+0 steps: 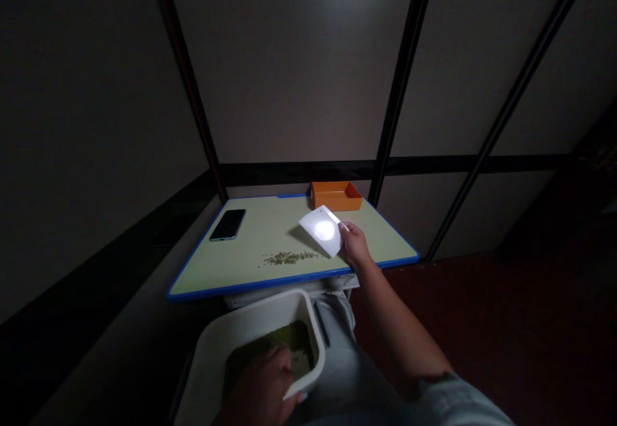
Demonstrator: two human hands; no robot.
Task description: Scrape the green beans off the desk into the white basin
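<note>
Count on my worktop [231, 265]: one phone [227, 224], one orange tray [335, 195], one white scoop [321, 230], one seed pile [289, 257]. One white tub [216, 349] below.

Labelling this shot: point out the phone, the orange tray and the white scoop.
phone [227, 224], head view, middle of its dark screen
orange tray [336, 204], head view, front wall
white scoop [322, 229], head view, bright middle

phone [227, 225] left on desk [241, 272], tray [336, 195] behind, grains [290, 257] in front

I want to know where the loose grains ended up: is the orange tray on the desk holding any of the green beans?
No: the orange tray looks empty, while the green beans lie scattered on the desk.
</note>
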